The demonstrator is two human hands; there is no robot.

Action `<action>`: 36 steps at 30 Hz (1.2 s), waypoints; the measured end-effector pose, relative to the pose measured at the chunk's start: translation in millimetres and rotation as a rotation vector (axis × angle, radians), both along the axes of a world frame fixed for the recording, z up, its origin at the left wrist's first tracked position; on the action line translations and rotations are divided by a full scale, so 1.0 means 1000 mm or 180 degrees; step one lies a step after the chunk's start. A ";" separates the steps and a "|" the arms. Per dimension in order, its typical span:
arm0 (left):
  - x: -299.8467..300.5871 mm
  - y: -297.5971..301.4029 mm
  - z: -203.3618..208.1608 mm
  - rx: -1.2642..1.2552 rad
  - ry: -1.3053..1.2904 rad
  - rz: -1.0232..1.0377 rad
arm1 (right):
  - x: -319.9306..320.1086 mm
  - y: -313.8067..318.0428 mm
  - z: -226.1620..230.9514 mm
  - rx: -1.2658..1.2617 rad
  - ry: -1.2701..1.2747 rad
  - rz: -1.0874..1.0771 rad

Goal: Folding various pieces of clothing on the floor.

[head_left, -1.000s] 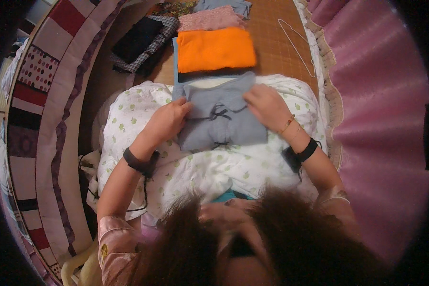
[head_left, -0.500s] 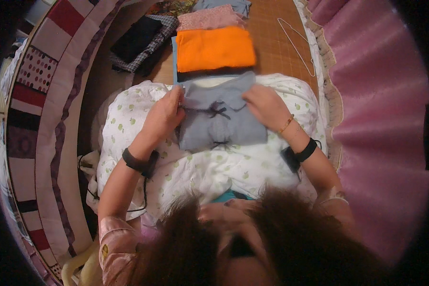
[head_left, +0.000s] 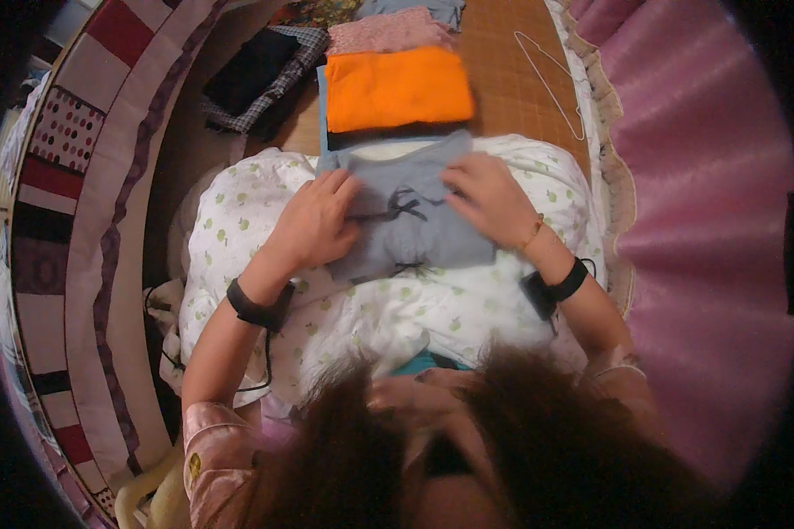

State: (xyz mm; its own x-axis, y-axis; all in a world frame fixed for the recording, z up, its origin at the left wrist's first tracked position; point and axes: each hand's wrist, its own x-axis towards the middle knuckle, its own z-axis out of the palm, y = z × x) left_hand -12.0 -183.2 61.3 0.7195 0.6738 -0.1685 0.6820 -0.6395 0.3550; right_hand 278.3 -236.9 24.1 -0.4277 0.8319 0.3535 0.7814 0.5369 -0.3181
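Observation:
A folded grey-blue garment (head_left: 388, 242) with small dark bows lies across the white bedding on my lap. On its left part rests my left hand (head_left: 319, 216), with loosely spread fingers on the cloth. My right hand (head_left: 490, 198) touches the upper right part, its fingertips apart beside the upper bow. Neither hand appears to grip the fabric. Just beyond the garment lies a bright orange folded cloth (head_left: 399, 88) on top of a stack of darker and blue pieces.
White bedding with green prints (head_left: 247, 207) surrounds the garment. Dark and checked folded clothes (head_left: 260, 75) lie at the far left, pink folded cloth (head_left: 384, 33) behind the orange one. A white hanger (head_left: 551, 84) rests on the brown mat (head_left: 498, 75), beside a pink curtain (head_left: 697, 220).
My left hand has moved right, from the garment's left edge onto its surface. My right hand has shifted slightly inward and lower. The garment's upper fold looks flatter.

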 end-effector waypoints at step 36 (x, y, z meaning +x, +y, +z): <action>-0.020 0.028 -0.033 -0.0431 -0.0494 0.0351 | 0.000 -0.001 0.000 -0.0132 0.0495 -0.0270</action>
